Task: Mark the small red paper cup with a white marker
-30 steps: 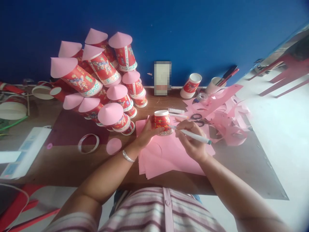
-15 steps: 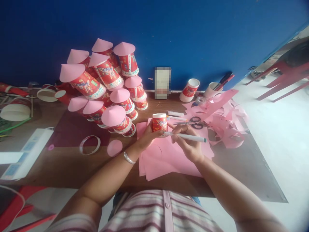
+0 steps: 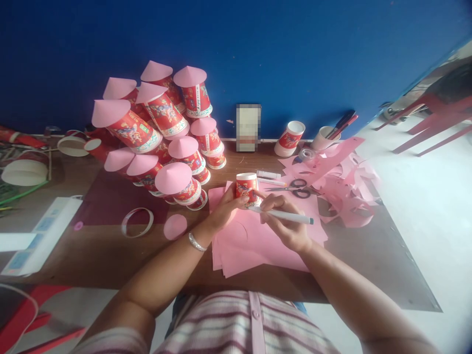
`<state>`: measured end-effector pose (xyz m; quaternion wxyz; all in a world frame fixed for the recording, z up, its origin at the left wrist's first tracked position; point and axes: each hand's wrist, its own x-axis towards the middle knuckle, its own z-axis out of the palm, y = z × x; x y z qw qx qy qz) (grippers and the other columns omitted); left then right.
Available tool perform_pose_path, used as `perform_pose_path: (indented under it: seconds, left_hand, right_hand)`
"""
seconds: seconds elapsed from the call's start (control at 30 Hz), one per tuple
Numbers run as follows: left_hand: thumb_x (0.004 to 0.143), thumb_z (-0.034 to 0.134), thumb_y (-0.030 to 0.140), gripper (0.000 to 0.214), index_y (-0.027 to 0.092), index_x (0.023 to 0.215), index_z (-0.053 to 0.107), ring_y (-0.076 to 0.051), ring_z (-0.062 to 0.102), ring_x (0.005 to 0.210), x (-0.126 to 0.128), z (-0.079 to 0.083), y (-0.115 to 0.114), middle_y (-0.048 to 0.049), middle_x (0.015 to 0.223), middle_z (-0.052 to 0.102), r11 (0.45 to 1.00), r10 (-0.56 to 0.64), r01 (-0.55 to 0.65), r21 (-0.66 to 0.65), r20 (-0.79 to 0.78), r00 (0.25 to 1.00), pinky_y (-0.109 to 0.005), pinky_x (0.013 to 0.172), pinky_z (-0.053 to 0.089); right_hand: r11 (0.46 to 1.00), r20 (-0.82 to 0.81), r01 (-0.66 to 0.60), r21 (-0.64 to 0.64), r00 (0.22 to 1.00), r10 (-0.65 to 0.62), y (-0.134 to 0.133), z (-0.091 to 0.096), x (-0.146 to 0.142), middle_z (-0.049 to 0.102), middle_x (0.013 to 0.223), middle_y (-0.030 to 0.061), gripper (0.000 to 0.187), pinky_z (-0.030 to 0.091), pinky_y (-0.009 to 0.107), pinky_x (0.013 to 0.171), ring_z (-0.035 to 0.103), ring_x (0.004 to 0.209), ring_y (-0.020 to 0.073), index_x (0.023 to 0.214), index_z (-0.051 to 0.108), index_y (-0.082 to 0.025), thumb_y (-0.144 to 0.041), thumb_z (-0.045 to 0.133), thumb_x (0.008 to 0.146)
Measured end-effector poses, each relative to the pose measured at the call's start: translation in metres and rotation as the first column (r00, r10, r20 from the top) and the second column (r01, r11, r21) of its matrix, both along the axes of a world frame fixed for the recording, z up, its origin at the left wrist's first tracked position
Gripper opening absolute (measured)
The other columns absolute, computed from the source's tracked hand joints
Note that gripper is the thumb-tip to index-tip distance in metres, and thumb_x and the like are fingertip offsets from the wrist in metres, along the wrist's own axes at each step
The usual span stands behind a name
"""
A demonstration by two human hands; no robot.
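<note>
My left hand (image 3: pixel 229 205) is closed around a red patterned paper cup (image 3: pixel 246 185), which stands near upright over the pink paper sheets (image 3: pixel 243 246). In my right hand (image 3: pixel 285 221) is a white marker pen (image 3: pixel 291 216) with a green end pointing right. The pen's tip meets the white band at the cup's lower edge, and a finger of the right hand rests near the cup's side. Just behind the hands lie scissors (image 3: pixel 300 189) with black handles, a white marker (image 3: pixel 268 175) and a thin orange-white pen (image 3: pixel 272 182).
Several stacked red cups with pink paper cones (image 3: pixel 173 178) stand at left. A paper ring (image 3: pixel 137 222) and a pink disc (image 3: pixel 175 227) lie nearer. Pink scraps (image 3: pixel 350 187), a tape roll (image 3: pixel 306 154), another cup (image 3: pixel 290 137) and a pen cup (image 3: pixel 322 138) are at right. A phone-like object (image 3: pixel 248 128) leans on the wall.
The red cup has shifted slightly to the right and turned a little in my left hand. My right hand and the marker pen have dropped slightly, with the tip staying at the cup's lower edge.
</note>
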<state>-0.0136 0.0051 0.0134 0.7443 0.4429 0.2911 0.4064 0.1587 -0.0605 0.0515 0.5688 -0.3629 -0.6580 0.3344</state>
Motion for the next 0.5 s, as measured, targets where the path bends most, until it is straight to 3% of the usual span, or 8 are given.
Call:
perform_pose_path:
  seconds: [0.23,0.37,0.5]
  left_hand:
    - [0.075,0.086,0.035,0.044,0.017,0.106,0.062,-0.018,0.062,0.088,-0.0004,0.0009,0.0005,-0.0022,0.093,0.066,0.999,-0.039,0.039,-0.006,-0.059,0.997,-0.033,0.083,0.048]
    - [0.077,0.085,0.032,0.041,0.017,0.107,0.061,-0.016,0.063,0.087,-0.0002,0.0004,0.0006,-0.0015,0.093,0.067,1.000,0.004,-0.005,-0.022,-0.017,1.000,-0.031,0.080,0.049]
    - [0.078,0.082,0.033,0.037,0.018,0.106,0.063,-0.019,0.066,0.088,-0.0003,-0.0001,0.0007,-0.0031,0.092,0.070,1.000,-0.024,0.024,-0.005,-0.002,1.000,-0.034,0.082,0.051]
  right_hand:
    - [1.000,0.028,-0.026,0.015,0.999,0.025,-0.0009,-0.0020,-0.0016,0.066,0.075,-0.0031,0.005,0.063,0.040,0.083,0.064,0.069,0.0141,0.093,0.062,-0.023,-0.023,0.064,0.097]
    - [0.999,0.090,0.049,0.024,0.995,-0.051,-0.0017,-0.0005,0.0008,0.068,0.077,-0.0003,0.007,0.060,0.034,0.069,0.066,0.070,0.0158,0.092,0.060,-0.023,-0.025,0.063,0.098]
    - [0.986,0.168,0.117,0.116,0.976,-0.135,-0.0018,0.0004,0.0020,0.068,0.077,-0.0005,0.005,0.062,0.035,0.072,0.070,0.073,0.0169,0.093,0.059,-0.024,-0.021,0.061,0.097]
